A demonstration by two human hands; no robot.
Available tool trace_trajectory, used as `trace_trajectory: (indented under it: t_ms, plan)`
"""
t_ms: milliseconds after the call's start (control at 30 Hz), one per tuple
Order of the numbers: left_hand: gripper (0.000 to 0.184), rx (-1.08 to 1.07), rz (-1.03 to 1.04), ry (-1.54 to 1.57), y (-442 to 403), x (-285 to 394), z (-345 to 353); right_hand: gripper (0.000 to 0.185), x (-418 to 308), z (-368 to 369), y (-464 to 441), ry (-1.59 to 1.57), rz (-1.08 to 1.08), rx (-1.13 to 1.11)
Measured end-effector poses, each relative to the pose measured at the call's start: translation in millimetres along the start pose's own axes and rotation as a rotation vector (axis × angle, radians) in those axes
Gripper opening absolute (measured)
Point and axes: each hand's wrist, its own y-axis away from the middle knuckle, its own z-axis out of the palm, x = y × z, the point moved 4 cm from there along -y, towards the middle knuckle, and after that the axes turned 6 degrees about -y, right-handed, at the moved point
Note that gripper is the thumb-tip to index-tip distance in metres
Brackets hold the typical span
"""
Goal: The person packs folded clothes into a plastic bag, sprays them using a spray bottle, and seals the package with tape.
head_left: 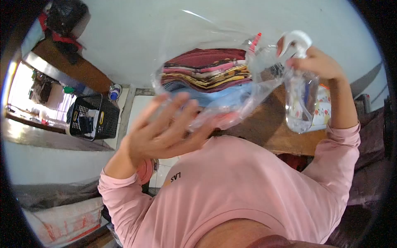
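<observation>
My right hand [320, 64] is wrapped around the neck of a clear spray bottle [301, 99] with a white trigger head, holding it upright on the right. A clear plastic bag [264, 93] spreads between my hands, around a stack of folded clothes [206, 70] in maroon, pink, yellow and blue. One corner of the bag reaches toward my right hand; whether those fingers touch it I cannot tell. My left hand [165, 130] is somewhat blurred, its fingers spread in front of the bag's near left side, with no grip on anything visible.
The clothes rest at a brown wooden table [269, 124] against a pale wall. Something with a red pointed tip [256, 41] stands behind the bag. A flower-patterned item [323, 105] is behind the bottle. A black plastic basket [105, 118] sits left, near a doorway.
</observation>
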Motion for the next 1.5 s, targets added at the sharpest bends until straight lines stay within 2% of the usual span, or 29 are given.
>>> trace_trajectory:
  t_ms: [33,133,167,233,300,433,533,633,700,733,767,800,833,867,900,933,967,1000,1033,1067,1100,1133,1200,1300,1367,1400,1433,1467,1500]
  plan:
    - [0.032,0.03,-0.127,-0.031,15.9,-9.8,-1.0,0.038,9.7,-18.9,7.9,-0.063,-0.119,0.098]
    - [0.047,0.195,-0.082,-0.135,43.2,-49.8,-5.4,0.039,72.0,-44.2,28.3,-0.257,0.085,0.421]
    - [0.046,0.221,-0.196,-0.075,41.6,-56.7,-6.5,0.039,88.6,-43.9,30.4,-0.303,0.112,0.497]
    - [0.048,0.249,-0.586,-0.044,56.4,-67.0,5.5,0.038,125.5,-23.5,20.2,-0.332,0.048,0.548]
    - [0.05,0.284,-0.833,0.111,68.8,-78.1,20.2,0.039,181.2,-7.0,-5.0,-0.051,0.0,0.558]
    - [0.052,0.221,-1.167,0.386,91.2,-85.6,57.2,0.042,318.9,46.0,-73.7,0.163,-0.248,0.845]
    - [0.052,0.179,-1.28,0.531,104.3,-88.6,77.6,0.045,344.9,50.2,-96.1,0.133,-0.093,1.02]
    - [0.052,0.128,-1.352,0.612,102.2,-82.8,87.2,0.048,359.3,52.1,-113.3,0.078,-0.048,1.086]
    - [0.052,0.098,-1.404,0.682,108.2,-78.3,95.6,0.065,367.8,54.1,-118.1,0.015,0.088,0.986]
    - [0.055,0.0,-1.435,0.625,111.5,-80.4,98.4,0.071,369.1,55.2,-117.1,-0.053,0.12,0.954]
    - [0.056,0.062,-1.456,0.702,111.2,-76.7,102.4,0.076,370.3,55.3,-115.2,-0.118,0.153,0.919]
    - [0.057,0.122,-1.478,0.781,107.8,-69.2,107.0,0.087,370.8,54.2,-111.8,0.012,0.151,0.858]
    - [0.058,0.183,-1.497,0.858,109.6,-64.5,110.6,0.083,372.9,57.5,-102.7,0.098,0.135,0.963]
    - [0.067,0.217,-1.586,0.888,136.8,-69.4,122.9,0.08,373.6,65.3,-93.1,0.185,0.117,1.066]
    - [0.067,0.184,-1.604,0.912,140.4,-66.6,128.7,0.077,369.2,73.8,-83.3,0.275,0.096,1.168]
    - [0.068,0.153,-1.622,0.936,140.0,-61.8,133.3,0.072,359.3,85.7,-78.1,-0.054,0.013,1.198]
    - [0.068,0.121,-1.64,0.962,143.7,-59.1,139.3,0.067,337.5,102.3,-74.3,-0.385,-0.068,1.205]
    - [0.057,0.138,-1.703,1.153,164.6,-57.6,159.0,0.057,298.3,121.0,-73.9,-0.669,-0.094,1.054]
    - [0.055,0.202,-1.795,1.174,164.5,-50.7,165.6,0.059,257.3,132.7,-79.6,-0.613,-0.123,0.976]
    - [0.053,0.279,-1.874,1.187,158.8,-42.6,172.0,0.062,288.1,164.9,-116.8,-1.029,-0.195,0.76]
    - [0.051,0.347,-1.906,1.203,153.2,-37.2,180.1,0.071,246.4,179.4,-118.2,-1.161,-0.138,0.661]
    - [0.05,0.41,-1.889,1.228,144.8,-33.6,186.9,0.08,180.7,188.4,-114.1,-1.289,-0.08,0.559]
    - [0.048,0.523,-1.648,1.28,127.4,-33.8,191.3,0.081,93.2,177.8,-100.9,-1.498,0.029,0.351]
    - [0.048,0.657,-1.306,1.716,107.2,-37.5,189.3,0.077,85.2,179.7,-105.4,-1.521,0.035,0.229]
    - [0.05,0.656,-1.339,1.744,93.7,-44.3,189.5,0.073,96.1,170.2,-118.4,-1.427,-0.025,0.221]
    - [0.051,0.615,-1.501,1.559,91.2,-44.1,187.8,0.07,83.5,160.6,-110.2,-1.274,-0.039,0.366]
    - [0.053,0.572,-1.653,1.365,94.5,-44.1,183.5,0.07,90.5,150.5,-116.3,-1.258,-0.009,0.364]
    - [0.057,0.365,-1.473,1.264,96.1,-42.5,180.1,0.07,113.5,131.0,-123.9,-1.242,0.022,0.36]
    - [0.059,0.287,-1.499,1.271,94.0,-51.0,177.0,0.07,140.8,107.0,-133.1,-1.225,0.054,0.355]
